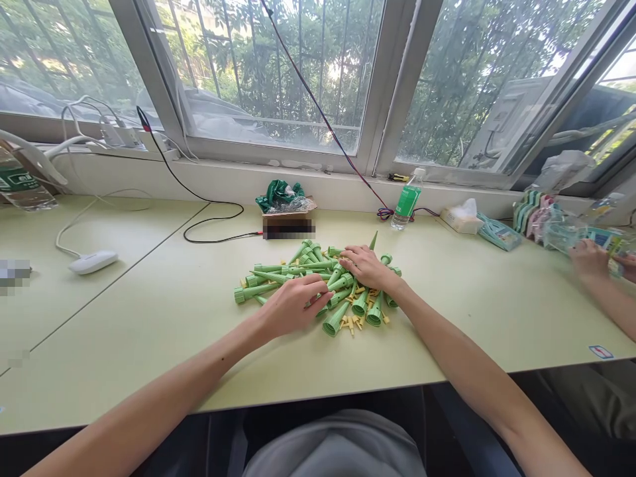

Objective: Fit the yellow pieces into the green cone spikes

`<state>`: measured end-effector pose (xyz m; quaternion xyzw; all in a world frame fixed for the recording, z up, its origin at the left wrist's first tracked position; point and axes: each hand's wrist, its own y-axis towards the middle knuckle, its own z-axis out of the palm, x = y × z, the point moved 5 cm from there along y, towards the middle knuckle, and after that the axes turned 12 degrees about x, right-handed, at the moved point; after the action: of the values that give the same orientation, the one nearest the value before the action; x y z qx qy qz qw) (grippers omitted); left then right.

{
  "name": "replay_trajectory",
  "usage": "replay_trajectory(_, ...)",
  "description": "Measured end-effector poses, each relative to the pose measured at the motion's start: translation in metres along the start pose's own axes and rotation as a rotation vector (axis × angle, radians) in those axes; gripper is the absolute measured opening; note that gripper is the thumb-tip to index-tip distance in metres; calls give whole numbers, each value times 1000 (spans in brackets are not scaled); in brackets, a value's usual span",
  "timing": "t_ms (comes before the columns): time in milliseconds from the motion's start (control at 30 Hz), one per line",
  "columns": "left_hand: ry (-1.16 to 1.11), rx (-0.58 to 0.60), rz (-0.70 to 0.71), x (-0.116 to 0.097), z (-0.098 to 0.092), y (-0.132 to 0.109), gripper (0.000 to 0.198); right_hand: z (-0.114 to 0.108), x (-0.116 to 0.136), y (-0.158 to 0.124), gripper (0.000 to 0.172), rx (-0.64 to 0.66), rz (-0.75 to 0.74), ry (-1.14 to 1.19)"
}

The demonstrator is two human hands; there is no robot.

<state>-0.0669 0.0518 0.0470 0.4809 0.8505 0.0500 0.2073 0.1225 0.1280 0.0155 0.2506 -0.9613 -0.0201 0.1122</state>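
A pile of hollow green plastic watering spikes [332, 323], cone-shaped with wide ribbed ends, lies on the table in front of me. Small yellow plastic valve pieces [352, 323] are scattered among and in front of them. My left hand [297, 301] rests at the near left side of the pile, fingers loosely bent, thumb apart, nothing visible in its grasp. Over the right part of the pile lies my right hand [366, 267], palm down with fingers stretched out across the spikes. What is under its palm is hidden.
Behind the pile stands a small cardboard box [298, 211] with green plastic wrapping. A water bottle [406, 199] and tissue pack [462, 216] are farther right. A white device [93, 262] with a cable lies left. Another person's hands [591, 260] handle items at far right.
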Motion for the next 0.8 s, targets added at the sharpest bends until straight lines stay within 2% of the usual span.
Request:
replay_trajectory(133,7,-2,6,0,0,0,31,4,-1,3,50,45,-1,14)
replay_trajectory(400,22,-15,23,0,0,-1,31,2,-1,0,58,111,96,41)
replay_trajectory(800,27,-6,25,-1,0,-1,32,1,0,-3,57,98,110,38)
